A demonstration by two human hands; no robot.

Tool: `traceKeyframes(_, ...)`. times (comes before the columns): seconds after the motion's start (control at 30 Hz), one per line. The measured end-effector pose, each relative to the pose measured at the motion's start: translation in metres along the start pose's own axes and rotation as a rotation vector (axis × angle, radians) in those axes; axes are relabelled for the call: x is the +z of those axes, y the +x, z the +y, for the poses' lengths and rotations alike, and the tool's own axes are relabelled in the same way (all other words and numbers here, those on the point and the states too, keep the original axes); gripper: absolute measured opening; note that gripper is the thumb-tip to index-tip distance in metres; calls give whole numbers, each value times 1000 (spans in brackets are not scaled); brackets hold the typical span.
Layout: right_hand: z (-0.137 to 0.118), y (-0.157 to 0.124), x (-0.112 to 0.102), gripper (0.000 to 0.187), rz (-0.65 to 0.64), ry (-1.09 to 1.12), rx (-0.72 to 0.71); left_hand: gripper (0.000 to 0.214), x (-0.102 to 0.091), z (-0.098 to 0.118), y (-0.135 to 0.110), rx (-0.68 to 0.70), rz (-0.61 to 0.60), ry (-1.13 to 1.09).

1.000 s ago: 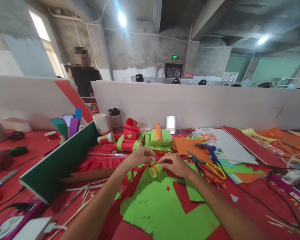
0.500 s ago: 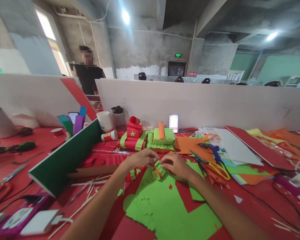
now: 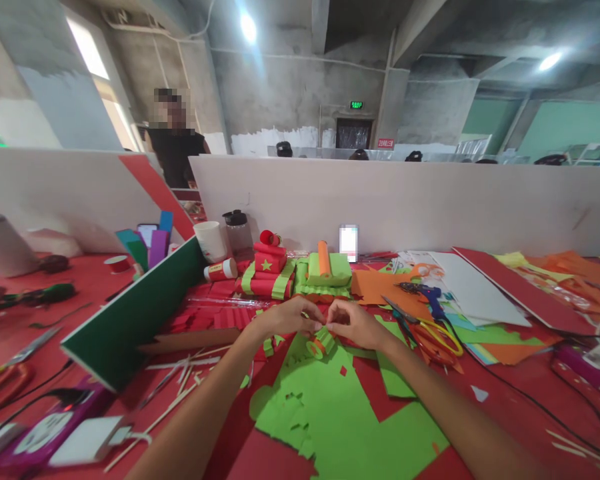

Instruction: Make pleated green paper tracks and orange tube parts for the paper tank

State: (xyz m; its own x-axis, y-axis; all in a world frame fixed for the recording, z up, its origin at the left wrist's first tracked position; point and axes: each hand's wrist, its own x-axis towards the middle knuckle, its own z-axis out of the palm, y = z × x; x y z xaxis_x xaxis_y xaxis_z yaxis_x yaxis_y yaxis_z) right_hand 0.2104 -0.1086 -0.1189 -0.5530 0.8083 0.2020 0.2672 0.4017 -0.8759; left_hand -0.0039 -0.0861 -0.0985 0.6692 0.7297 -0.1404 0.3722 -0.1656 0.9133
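Note:
A small green paper roll with orange rings (image 3: 320, 345) stands on a large green paper sheet (image 3: 340, 413) whose left side is ragged with cuts. Just above the roll, my left hand (image 3: 296, 315) and my right hand (image 3: 355, 323) meet at the fingertips, both in a pinch. Whatever lies between those fingertips is too small to make out. Beyond my hands sit a green paper tank model with an orange tube (image 3: 330, 270) and a red one with green bands and a star (image 3: 267, 270).
At the left, a green board (image 3: 135, 320) leans over red paper strips. Yellow-handled scissors (image 3: 440, 337) and a blue glue gun (image 3: 431, 300) lie right of my hands. Power strips (image 3: 55, 427) with cords flank the table. A white partition (image 3: 405, 207) stands behind, with a person (image 3: 177, 150) beyond it.
My right hand has turned and drawn its fingers together, up off the green roll's side. My left fingertips have moved slightly right to meet it. The roll stays about where it was.

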Motion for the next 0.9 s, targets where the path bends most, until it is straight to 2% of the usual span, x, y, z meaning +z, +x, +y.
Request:
traceKeyframes(0.27, 4, 0, 1, 12, 12, -36, -14, 35, 1, 7, -4, -47, -6, 7)
traceKeyframes(0.47, -2, -5, -6, 8, -77, -23, -41, 28, 1, 7, -4, -19, -16, 36)
traceKeyframes(0.53, -4, -9, -11, 15, -101, -63, -64, 25, 0, 7, -3, -2, -22, 48)
traceKeyframes(0.63, -9, -16, -21, 29, -171, -168, -108, 24, 1, 6, -3, -4, -36, 56)
traceKeyframes(0.8, -15, -26, -41, 29, -362, -245, -100, 25, 2, 6, -3, 20, -90, 68)
traceKeyframes(0.9, -12, -28, -44, 33, -447, -287, -79, 22, 3, 7, -3, 59, -99, 90)
